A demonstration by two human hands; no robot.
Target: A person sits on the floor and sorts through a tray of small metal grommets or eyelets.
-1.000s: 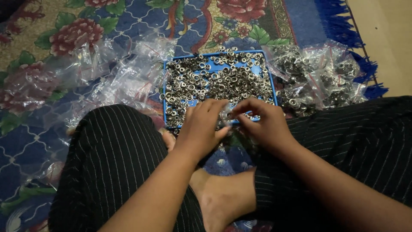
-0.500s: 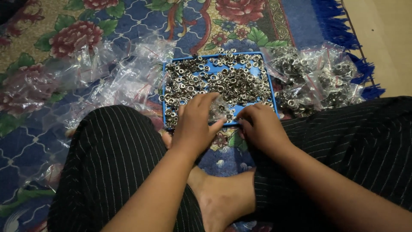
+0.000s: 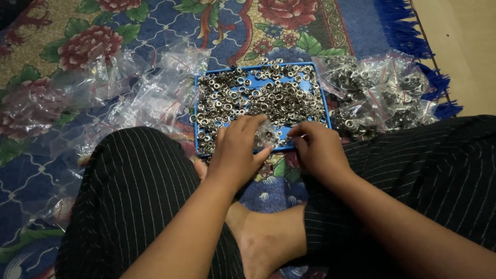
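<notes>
Head view: I'm pinching a small clear bag (image 3: 267, 135) between left hand (image 3: 238, 150) and right hand (image 3: 319, 147), fingers closed, keeping its mouth over the blue tray (image 3: 324, 101) of metal eyelets (image 3: 258, 95).

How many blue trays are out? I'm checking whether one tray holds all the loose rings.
1. The blue tray lies on the rug ahead of the crossed legs, between empty bags and filled bags. Others may lie outside the view.

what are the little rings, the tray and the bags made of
Rings: apparently metal, with a shiny silver glint. Tray: probably plastic, matte blue with a thin raised rim. Bags: thin clear plastic film, crinkled and glossy.
</notes>
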